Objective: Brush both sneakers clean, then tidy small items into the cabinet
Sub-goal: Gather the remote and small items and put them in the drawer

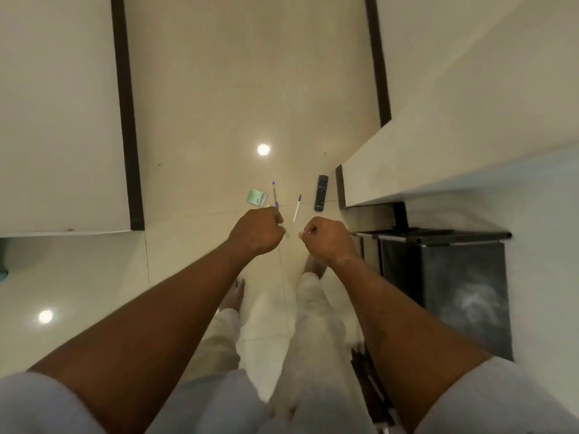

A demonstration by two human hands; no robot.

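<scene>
Tiled floor (219,120), remote (321,192), purple pen (274,195) (print illegible)

A glossy pale floor (219,120) is seen from above, with both arms stretched out over it. The left hand (257,230) and right hand (326,238) are held side by side, close but apart, with fingers curled. Whether anything is gripped cannot be told.

On the floor at 12 o'clock from the hands, four things are laid in a row:
- a small green packet (257,196) at 11 o'clock
- a purple pen (275,195) just beside it
- a white pen (297,208)
- a black remote control (321,192) at 1 o'clock

A dark cabinet (454,292) is seen at 3 o'clock. A bare foot (235,292) is planted at 6 o'clock from the left hand.
</scene>
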